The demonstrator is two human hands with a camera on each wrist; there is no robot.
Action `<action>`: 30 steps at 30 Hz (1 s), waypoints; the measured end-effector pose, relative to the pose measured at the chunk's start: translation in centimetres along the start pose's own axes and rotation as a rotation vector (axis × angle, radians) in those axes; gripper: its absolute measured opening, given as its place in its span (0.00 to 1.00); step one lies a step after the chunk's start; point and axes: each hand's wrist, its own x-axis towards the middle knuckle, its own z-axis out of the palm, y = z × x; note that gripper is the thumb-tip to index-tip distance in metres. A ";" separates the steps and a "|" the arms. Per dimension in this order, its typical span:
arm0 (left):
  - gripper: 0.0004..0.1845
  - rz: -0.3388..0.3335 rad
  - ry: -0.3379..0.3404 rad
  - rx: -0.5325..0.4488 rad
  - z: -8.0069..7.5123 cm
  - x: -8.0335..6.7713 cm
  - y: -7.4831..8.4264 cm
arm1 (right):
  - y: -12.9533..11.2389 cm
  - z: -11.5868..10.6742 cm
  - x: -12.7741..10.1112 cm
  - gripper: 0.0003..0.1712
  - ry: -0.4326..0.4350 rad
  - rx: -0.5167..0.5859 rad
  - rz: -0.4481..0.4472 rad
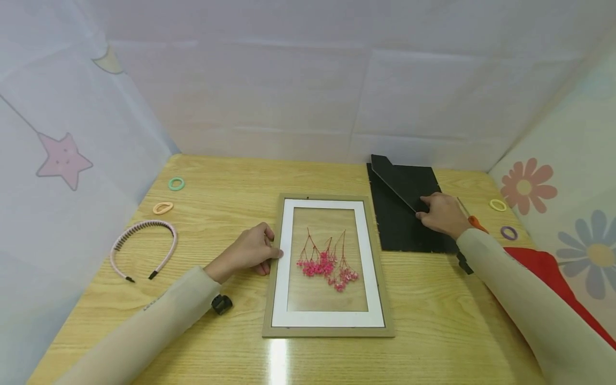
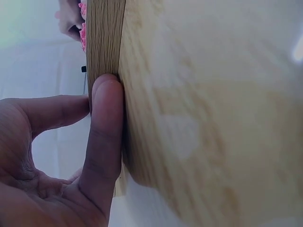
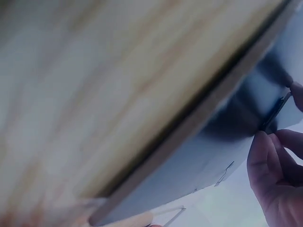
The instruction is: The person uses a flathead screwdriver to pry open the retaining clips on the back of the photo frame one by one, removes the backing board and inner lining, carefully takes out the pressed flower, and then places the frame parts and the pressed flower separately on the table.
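Fingers [image 1: 425, 206] of my right hand [image 1: 443, 215] pinch the stand flap of the black backing board [image 1: 401, 227], flat on the desk [image 1: 216, 176] beside the frame [image 1: 328, 266]. Left hand [image 1: 250, 248] steadies that frame's edge. I judge the board thin, stiff and light, best lifted by its edge.

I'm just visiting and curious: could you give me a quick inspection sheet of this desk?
Surface: wooden table, glare at the near edge.
Job's things: picture frame lying flat, pink dried flowers inside; black backing board beside it.
Clutter: headband, hair ties, red cloth.
Hands: left hand touches the frame's left edge; right hand holds the board's stand flap.
Cables: nothing seen.
Surroundings: pale sheets with star and flower prints.
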 end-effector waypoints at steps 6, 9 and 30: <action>0.24 -0.034 -0.031 0.039 -0.7 0.5 -0.2 | -0.5 -0.4 0.2 0.30 -0.079 -0.029 -0.061; 0.26 -0.030 -0.041 0.038 -1.2 1.1 -0.3 | -0.7 -0.8 0.5 0.29 -0.130 -0.043 -0.074; 0.24 -0.016 -0.071 -0.150 -2.3 2.6 -0.7 | -16.8 1.7 -8.5 0.02 -0.077 0.432 -0.134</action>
